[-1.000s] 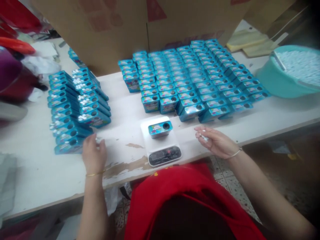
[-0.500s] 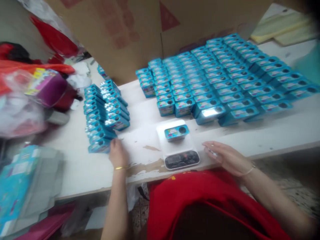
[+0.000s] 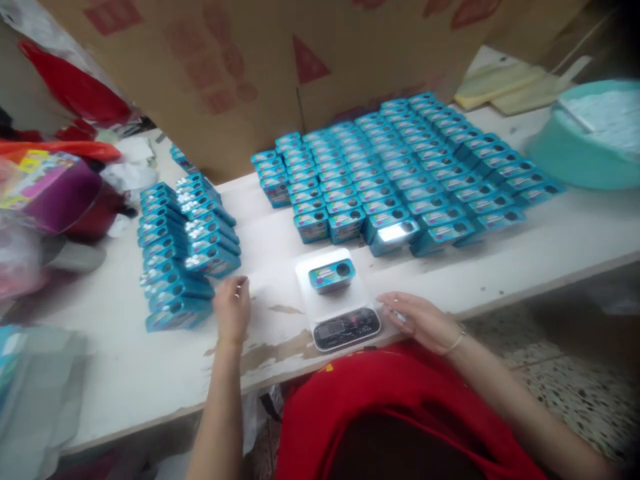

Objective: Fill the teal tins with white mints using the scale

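Observation:
A white kitchen scale (image 3: 306,303) with a dark control panel stands before me, and one small blue box (image 3: 332,275) with a dark round spot on top sits on its platform. My left hand (image 3: 231,308) is beside the front of the left group of blue boxes (image 3: 179,313), its fingers curled into a pinch; blur hides what they hold, if anything. Several boxes in this group have clusters of small white pieces on top. Just right of the scale, my right hand (image 3: 420,321) is closed, with small white pieces (image 3: 399,315) between its fingers.
Rows of blue boxes (image 3: 350,190) fill the back of the white table (image 3: 270,407), before a large cardboard carton (image 3: 250,47). A green basin (image 3: 565,150) of white material stands at right. Plastic bags and a purple package (image 3: 55,193) lie at left.
The view has swung right, bringing the green basin further into sight. My left hand has turned its fingertips towards the scale. My right hand stays beside the scale, and the box remains on it.

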A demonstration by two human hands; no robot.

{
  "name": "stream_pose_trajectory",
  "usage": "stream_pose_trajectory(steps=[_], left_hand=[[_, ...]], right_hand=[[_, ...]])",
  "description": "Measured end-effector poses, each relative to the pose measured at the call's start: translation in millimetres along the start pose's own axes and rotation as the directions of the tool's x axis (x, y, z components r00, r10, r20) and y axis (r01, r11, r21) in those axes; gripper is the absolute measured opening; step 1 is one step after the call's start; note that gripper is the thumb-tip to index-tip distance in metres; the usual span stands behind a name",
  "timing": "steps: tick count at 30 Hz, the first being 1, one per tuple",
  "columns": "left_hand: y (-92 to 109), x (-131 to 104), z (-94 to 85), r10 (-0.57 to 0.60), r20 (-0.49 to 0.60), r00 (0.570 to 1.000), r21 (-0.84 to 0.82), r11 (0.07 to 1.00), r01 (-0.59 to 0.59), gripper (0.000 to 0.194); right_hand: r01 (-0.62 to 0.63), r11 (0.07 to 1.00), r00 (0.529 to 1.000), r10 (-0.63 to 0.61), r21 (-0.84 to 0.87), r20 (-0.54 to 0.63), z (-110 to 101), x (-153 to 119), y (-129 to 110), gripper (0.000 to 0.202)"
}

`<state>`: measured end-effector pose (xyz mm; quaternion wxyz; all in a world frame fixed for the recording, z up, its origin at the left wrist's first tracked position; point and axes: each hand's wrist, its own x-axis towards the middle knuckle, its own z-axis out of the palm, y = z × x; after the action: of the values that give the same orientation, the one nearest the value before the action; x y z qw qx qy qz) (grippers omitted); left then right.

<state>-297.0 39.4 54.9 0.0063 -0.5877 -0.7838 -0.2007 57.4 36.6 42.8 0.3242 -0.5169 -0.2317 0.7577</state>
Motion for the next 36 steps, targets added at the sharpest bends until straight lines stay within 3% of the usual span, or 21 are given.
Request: stream_pose_trajectory(steps=[2,4,7,10,12,15,16,19,21,22,24,28,30,32,36], left_hand=[[43,-3,-16.2,0.178,-0.123,0.976,-0.227,0.953,-0.202,0.017],[88,-10,-28.3,0.360,-0.161,0.919,-0.343,0.853,-0.394,0.015],[136,-15,-29.7,0.596,-0.090,0.798,-0.310,0.744,-0.592,0.015],[152,-10,-21.6,0.648,0.042,0.760,-0.194,0.752,-0.630,0.029],[148,-2,-22.0,0.653,0.160,0.741,-0.160,0.758,-0.633,0.043],[132,18,-36.8,0.671,0.296,0.680,-0.192,0.739,-0.646,0.033],[125,28,-44.0,0.664,0.280,0.693,-0.201,0.746,-0.635,0.029],[100,71,-61.1,0.560,0.080,0.824,-0.130,0.826,-0.549,0.031],[83,107,-60.3,0.469,-0.018,0.883,-0.016,0.883,-0.469,0.033],[76,126,-54.8,0.440,-0.027,0.898,0.041,0.898,-0.439,0.034],[66,161,-35.0,0.419,0.059,0.906,0.102,0.901,-0.423,0.034],[65,207,18.1,0.443,0.168,0.880,0.071,0.885,-0.459,0.035],[69,216,35.9,0.446,0.162,0.880,0.062,0.886,-0.460,0.037],[71,214,40.4,0.440,0.131,0.888,0.063,0.891,-0.450,0.042],[55,179,10.3,0.410,0.037,0.911,0.088,0.907,-0.412,0.042]], right_hand=[[0.009,0.999,1.000,-0.009,0.033,-0.009,0,2,1,0.023],[0.024,0.998,1.000,-0.024,0.051,0.002,-1,4,2,0.024],[0.038,0.998,0.999,-0.040,0.059,0.033,-3,4,5,0.026],[0.034,0.997,0.999,-0.037,0.074,0.039,-7,5,8,0.026],[0.035,0.996,0.999,-0.038,0.086,0.037,-10,6,11,0.026],[0.046,0.995,0.998,-0.049,0.085,0.032,-14,9,13,0.028],[0.046,0.996,0.998,-0.049,0.081,0.029,-14,9,14,0.029],[0.037,0.997,0.999,-0.038,0.071,0.024,-15,10,14,0.029],[0.035,0.997,0.999,-0.038,0.072,0.034,-15,10,13,0.029],[0.037,0.997,0.998,-0.040,0.074,0.042,-15,10,13,0.029],[0.040,0.996,0.998,-0.044,0.078,0.050,-15,11,14,0.030],[0.043,0.995,0.998,-0.045,0.085,0.031,-15,11,16,0.029],[0.046,0.996,0.999,-0.048,0.073,0.019,-15,10,17,0.029],[0.044,0.998,0.999,-0.044,0.052,0.003,-16,9,18,0.030],[0.024,0.999,1.000,-0.024,0.026,-0.010,-20,9,20,0.033]])
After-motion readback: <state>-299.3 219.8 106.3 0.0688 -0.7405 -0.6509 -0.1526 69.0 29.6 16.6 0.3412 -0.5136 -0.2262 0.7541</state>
